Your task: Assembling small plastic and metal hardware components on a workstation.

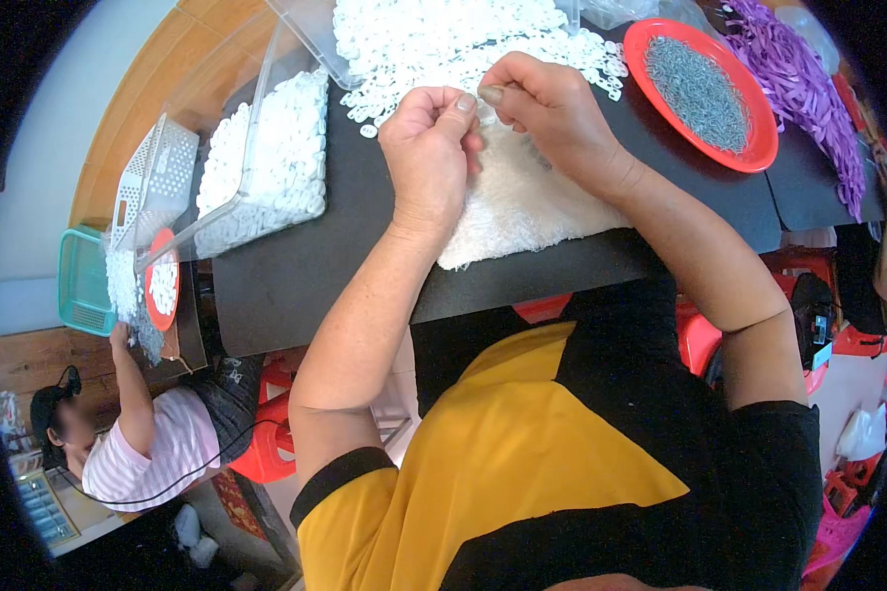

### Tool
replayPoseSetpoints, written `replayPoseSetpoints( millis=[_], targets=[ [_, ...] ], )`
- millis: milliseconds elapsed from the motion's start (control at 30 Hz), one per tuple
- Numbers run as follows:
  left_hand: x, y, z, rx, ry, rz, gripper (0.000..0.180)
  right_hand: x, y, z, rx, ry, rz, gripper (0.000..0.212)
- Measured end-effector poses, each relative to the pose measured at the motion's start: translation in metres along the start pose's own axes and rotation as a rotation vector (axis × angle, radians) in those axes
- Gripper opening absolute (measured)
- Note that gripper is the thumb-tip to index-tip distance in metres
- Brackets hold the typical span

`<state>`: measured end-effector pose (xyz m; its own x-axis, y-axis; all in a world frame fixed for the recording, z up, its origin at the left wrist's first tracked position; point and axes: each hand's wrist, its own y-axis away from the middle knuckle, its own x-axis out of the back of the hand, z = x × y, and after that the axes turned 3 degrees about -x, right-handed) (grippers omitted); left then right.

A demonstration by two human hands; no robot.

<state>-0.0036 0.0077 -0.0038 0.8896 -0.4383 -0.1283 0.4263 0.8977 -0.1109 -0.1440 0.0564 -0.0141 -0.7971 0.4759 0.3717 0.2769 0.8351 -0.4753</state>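
Both hands up over the cream cloth [532, 207] on the black desk [296, 295], tips almost meeting at its far-left part. Left hand [429, 148]: thumb and index pinched together, other fingers curled. Right hand [557, 108]: also pinched, thumb against index. Can't tell what either has hold of; maybe a small pale bit right at the tips, too small to be sure

Key relation: the left hand's tips sit just left of the right hand's, gap tiny, so the work is right between them. Any piece's long axis there is unreadable

Around: heap of small white pieces [453, 34] just beyond both hands, loose ones lying at mixed angles. Grey metal bits [695, 94] on the red plate [766, 148], far right, right hand nearer. Purple strips [798, 74] further right. White pieces in the clear bin [229, 209] to the left, left hand nearer

Hidden: pads and most of the curled fingers behind knuckles, cloth's far part under hands, heap cut off at the far edge
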Motion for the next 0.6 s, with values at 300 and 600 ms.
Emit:
replayPoseSetpoints(
  millis=[300, 600],
  targets=[
    [-0.004, 0.004, -0.004, -0.070, -0.032, 0.004, 0.010, -0.008, 0.004, 0.001, -0.044, -0.008, 0.012, 0.012],
    [-0.002, -0.002, 0.001, 0.057, 0.176, -0.022, 0.008, 0.003, -0.003, -0.001, 0.073, 0.137, 0.008, 0.016]
  ],
)
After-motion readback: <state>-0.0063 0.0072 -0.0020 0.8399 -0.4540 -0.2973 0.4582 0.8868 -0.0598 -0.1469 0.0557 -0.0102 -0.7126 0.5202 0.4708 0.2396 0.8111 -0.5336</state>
